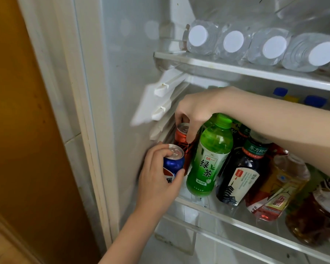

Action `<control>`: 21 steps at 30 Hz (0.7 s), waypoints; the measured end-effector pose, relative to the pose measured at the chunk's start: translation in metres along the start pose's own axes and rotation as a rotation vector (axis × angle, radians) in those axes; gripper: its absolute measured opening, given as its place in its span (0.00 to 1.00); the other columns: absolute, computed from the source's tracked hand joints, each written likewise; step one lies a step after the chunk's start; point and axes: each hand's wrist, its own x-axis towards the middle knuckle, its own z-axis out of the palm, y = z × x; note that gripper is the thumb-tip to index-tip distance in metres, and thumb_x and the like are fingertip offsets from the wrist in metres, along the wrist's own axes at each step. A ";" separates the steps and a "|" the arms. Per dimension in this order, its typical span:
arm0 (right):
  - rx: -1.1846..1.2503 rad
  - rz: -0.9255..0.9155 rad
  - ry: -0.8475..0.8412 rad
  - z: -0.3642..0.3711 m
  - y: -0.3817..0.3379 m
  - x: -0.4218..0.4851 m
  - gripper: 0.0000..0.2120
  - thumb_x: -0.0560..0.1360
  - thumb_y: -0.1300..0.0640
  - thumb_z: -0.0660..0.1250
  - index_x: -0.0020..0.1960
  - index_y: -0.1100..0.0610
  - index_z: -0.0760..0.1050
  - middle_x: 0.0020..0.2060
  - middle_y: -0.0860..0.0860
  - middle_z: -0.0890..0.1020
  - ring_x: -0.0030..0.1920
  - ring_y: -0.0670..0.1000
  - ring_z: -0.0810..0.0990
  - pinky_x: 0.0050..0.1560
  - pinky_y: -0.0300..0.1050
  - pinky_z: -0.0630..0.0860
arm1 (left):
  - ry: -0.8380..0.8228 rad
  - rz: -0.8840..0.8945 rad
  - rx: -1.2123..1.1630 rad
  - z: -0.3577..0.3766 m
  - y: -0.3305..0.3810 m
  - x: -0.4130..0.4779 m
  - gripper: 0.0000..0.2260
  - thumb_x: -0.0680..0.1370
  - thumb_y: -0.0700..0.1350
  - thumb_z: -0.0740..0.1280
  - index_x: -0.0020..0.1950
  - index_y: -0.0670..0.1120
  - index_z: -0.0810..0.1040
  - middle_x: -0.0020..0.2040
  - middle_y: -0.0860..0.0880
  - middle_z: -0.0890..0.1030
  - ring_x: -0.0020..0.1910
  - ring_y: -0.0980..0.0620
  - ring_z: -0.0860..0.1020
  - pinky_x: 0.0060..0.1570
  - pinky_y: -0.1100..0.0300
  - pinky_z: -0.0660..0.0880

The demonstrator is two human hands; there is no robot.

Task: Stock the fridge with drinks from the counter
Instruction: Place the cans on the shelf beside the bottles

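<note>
I look into an open fridge. My left hand (158, 180) grips a blue cola can (173, 162) at the left end of the middle shelf (236, 219). Just behind it stands a red can (181, 137), and my right hand (196, 113) reaches in from the right with its fingers closed around that can's top. Beside the cans stands a green tea bottle (208, 159), then a dark tea bottle (240, 176), and further tea bottles (278, 185) to the right.
The upper shelf (217, 66) holds several water bottles (232, 41) lying with white caps forward. Blue-capped bottles (312, 101) stand at the back right. The fridge's left wall (130, 77) is close to the cans. A wooden panel (17, 130) lies left.
</note>
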 end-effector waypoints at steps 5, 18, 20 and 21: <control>-0.009 0.032 -0.006 0.000 0.000 0.007 0.20 0.64 0.40 0.74 0.46 0.55 0.82 0.36 0.50 0.83 0.37 0.51 0.79 0.34 0.41 0.71 | 0.004 -0.006 0.008 0.003 -0.002 0.001 0.22 0.65 0.42 0.76 0.52 0.55 0.69 0.57 0.61 0.70 0.59 0.67 0.69 0.56 0.77 0.65; -0.044 0.071 0.098 0.003 0.006 0.013 0.17 0.66 0.44 0.74 0.48 0.54 0.81 0.42 0.53 0.83 0.43 0.56 0.82 0.41 0.47 0.77 | -0.075 0.000 0.061 -0.002 -0.004 -0.014 0.33 0.69 0.40 0.72 0.70 0.53 0.62 0.68 0.65 0.57 0.68 0.72 0.56 0.63 0.80 0.54; -0.005 0.109 0.184 0.004 0.009 0.013 0.11 0.66 0.48 0.74 0.46 0.50 0.81 0.40 0.50 0.82 0.42 0.55 0.82 0.44 0.48 0.78 | -0.072 0.007 0.061 -0.002 -0.004 -0.014 0.33 0.69 0.40 0.72 0.70 0.52 0.63 0.67 0.65 0.58 0.68 0.72 0.58 0.63 0.80 0.55; -0.003 0.124 0.184 0.003 0.009 0.012 0.10 0.65 0.49 0.74 0.46 0.49 0.80 0.39 0.49 0.82 0.40 0.54 0.81 0.44 0.48 0.79 | -0.074 0.009 0.054 -0.002 -0.005 -0.014 0.32 0.69 0.40 0.72 0.70 0.51 0.65 0.67 0.65 0.59 0.67 0.71 0.59 0.63 0.79 0.56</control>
